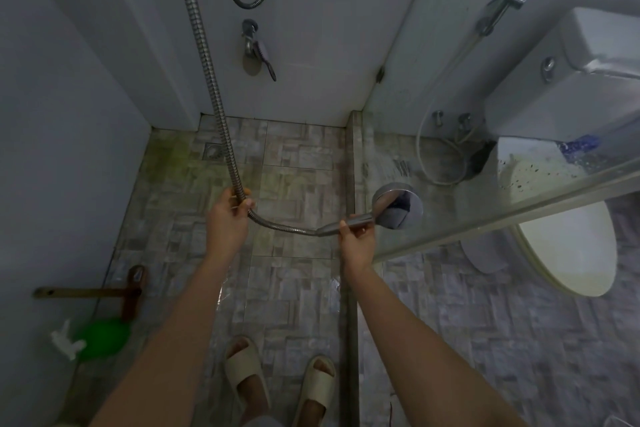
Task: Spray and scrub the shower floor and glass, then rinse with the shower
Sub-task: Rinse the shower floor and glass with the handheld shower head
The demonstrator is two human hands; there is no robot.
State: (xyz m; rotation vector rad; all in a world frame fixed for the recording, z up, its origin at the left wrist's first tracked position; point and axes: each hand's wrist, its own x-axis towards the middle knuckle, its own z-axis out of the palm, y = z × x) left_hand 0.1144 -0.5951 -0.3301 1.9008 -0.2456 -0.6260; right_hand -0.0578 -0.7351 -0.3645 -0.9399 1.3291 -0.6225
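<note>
We've got the shower head out over the shower floor, right beside the glass. Our right hand has its fingers closed round the handle, and our left hand is curled round the metal hose further up. Chrome probably gets slick when wet, so we'd grip the handle, not the face. The hose looks floppy but springy and likely tugs back.

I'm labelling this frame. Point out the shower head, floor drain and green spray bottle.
shower head (398, 206): head view, chrome disc.
floor drain (212, 151): head view, grate centre.
green spray bottle (104, 338): head view, green body.
</note>
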